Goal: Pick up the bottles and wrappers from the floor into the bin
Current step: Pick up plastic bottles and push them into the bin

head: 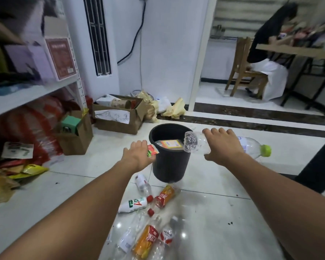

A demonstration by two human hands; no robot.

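Note:
A black bin [169, 164] stands on the white tile floor, with a labelled item lying inside it. My left hand [137, 156] is just left of the rim and grips a red wrapper [152, 150]. Over the bin's right rim, my right hand [221, 145] holds a clear crumpled bottle [193, 142] sideways. Behind that hand a clear bottle with a green cap [255, 147] lies on the floor. Several bottles lie near me: a white one [132, 204], two orange-labelled ones [164, 197] [145, 242] and clear ones [143, 185].
A white shelf unit [32, 94] with boxes stands at the left, with bags and yellow wrappers [29, 170] below it. Cardboard boxes [118, 117] and crumpled paper [174, 109] sit by the wall. A person sits on a wooden chair [242, 70] at a table far right.

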